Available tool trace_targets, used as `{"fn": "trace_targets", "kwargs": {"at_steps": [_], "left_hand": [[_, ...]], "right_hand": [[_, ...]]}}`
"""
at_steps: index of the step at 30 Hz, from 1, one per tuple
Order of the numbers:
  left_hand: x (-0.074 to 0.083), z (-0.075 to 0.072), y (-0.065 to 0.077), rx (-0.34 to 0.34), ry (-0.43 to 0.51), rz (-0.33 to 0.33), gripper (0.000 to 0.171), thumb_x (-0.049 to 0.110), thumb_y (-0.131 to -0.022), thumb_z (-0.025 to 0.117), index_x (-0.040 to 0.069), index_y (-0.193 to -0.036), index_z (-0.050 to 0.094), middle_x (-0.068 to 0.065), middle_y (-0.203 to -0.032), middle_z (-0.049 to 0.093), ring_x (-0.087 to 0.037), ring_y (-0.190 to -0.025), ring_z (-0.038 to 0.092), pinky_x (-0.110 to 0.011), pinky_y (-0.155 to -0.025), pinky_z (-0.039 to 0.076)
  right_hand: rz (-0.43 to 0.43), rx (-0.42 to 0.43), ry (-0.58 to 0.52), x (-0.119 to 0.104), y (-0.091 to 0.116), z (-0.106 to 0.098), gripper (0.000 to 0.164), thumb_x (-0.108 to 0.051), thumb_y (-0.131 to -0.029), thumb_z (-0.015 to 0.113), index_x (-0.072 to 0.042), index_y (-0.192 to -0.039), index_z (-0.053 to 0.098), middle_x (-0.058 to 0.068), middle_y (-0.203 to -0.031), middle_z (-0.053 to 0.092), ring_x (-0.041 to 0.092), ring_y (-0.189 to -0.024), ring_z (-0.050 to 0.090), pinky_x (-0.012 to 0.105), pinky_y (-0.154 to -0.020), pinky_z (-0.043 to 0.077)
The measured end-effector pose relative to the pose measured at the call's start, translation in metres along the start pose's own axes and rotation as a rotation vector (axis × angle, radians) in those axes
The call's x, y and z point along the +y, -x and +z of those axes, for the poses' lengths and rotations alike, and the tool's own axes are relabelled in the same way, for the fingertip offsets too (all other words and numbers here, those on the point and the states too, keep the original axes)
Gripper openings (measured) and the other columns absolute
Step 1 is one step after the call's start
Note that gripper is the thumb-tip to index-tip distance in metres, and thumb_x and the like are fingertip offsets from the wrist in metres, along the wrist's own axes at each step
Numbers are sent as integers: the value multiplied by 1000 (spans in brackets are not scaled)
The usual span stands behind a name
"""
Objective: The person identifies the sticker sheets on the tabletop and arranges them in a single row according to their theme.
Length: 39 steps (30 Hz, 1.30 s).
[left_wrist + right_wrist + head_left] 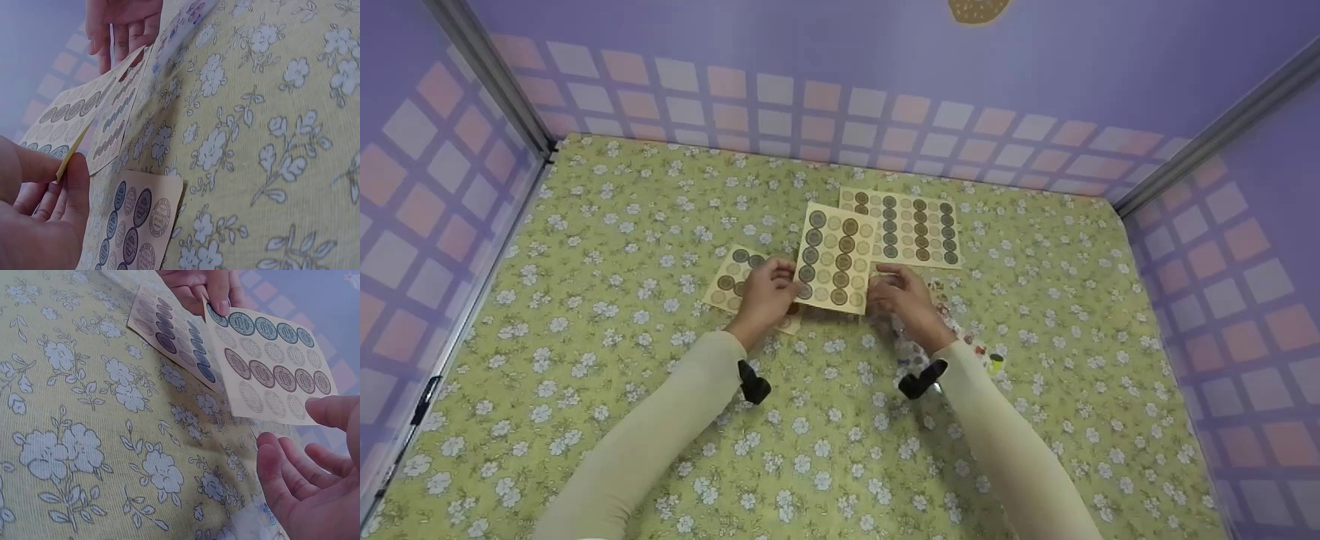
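A cream sheet of round stickers (pixel 832 255), with dark and pale circles in rows, is held up off the cloth at a tilt. My left hand (pixel 765 296) pinches its lower left corner between thumb and fingers, as the left wrist view shows. At the opposite side is my right hand (pixel 907 300); in the right wrist view its thumb lies at the sheet's edge, while the loosely bent fingers stand apart below. A second sticker sheet (pixel 727 283) lies flat, partly under my left hand. Behind the raised sheet lies a third sticker sheet (pixel 937 234), partly covered.
A clear plastic packet (pixel 913 351) with small coloured prints lies beneath my right wrist, and a small yellow-green item (pixel 996 363) sits beside it. Flowered cloth (pixel 607 345) covers the table. Purple checked panels (pixel 780 45) enclose the back and both sides.
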<state>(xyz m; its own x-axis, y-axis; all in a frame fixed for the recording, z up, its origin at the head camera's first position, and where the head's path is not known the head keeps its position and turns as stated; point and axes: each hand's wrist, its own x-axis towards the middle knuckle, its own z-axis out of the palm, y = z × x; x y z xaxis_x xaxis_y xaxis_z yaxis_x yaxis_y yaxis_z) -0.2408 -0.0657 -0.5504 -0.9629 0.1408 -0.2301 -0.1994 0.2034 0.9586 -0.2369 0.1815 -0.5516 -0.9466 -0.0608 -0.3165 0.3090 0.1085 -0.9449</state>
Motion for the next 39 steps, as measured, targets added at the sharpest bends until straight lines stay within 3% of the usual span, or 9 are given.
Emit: {"fn": "trace_targets", "kwargs": {"at_steps": [7,17,27,32,35,39], "left_hand": [[1,4,-1,0,62,-10,26,15,-97,56,10,-123,52,-8,-120,57,-22,-111,60,-38,-85,49],[-1,17,0,22,176,-20,32,14,-95,59,12,-126,51,-9,-121,56,-22,-109,59,-44,-92,49],[-3,28,6,75,198,1,36,13,-95,59,19,-130,50,-4,-124,55,-19,-112,58,-42,-92,50],[-4,29,4,115,214,24,33,14,-95,61,16,-126,53,-6,-119,57,-20,-109,60,-39,-88,51],[-5,27,0,127,202,22,34,16,-94,62,15,-127,53,-6,-119,56,-20,-109,60,-37,-88,51],[-7,20,-5,127,223,10,33,19,-96,61,19,-128,52,-5,-118,54,-22,-98,59,-33,-70,50]], "right_hand": [[-3,-27,24,0,1,4,40,-15,-94,62,-15,-133,53,10,-114,62,22,-89,63,40,-81,54],[-55,48,-24,2,-1,7,36,-4,-92,59,-12,-128,56,5,-103,63,17,-81,59,33,-67,47],[-69,87,-58,1,0,9,34,-2,-92,59,-11,-124,55,4,-106,63,15,-84,60,37,-75,48],[-70,87,-67,1,-1,10,34,-2,-90,61,-9,-123,56,4,-103,64,16,-87,62,44,-87,50],[-58,87,-60,1,-1,8,33,-5,-91,62,-10,-123,57,4,-102,64,22,-92,63,43,-85,50],[-65,83,-77,4,-1,3,35,-5,-93,59,-6,-127,55,4,-101,64,24,-94,62,40,-80,51]]}}
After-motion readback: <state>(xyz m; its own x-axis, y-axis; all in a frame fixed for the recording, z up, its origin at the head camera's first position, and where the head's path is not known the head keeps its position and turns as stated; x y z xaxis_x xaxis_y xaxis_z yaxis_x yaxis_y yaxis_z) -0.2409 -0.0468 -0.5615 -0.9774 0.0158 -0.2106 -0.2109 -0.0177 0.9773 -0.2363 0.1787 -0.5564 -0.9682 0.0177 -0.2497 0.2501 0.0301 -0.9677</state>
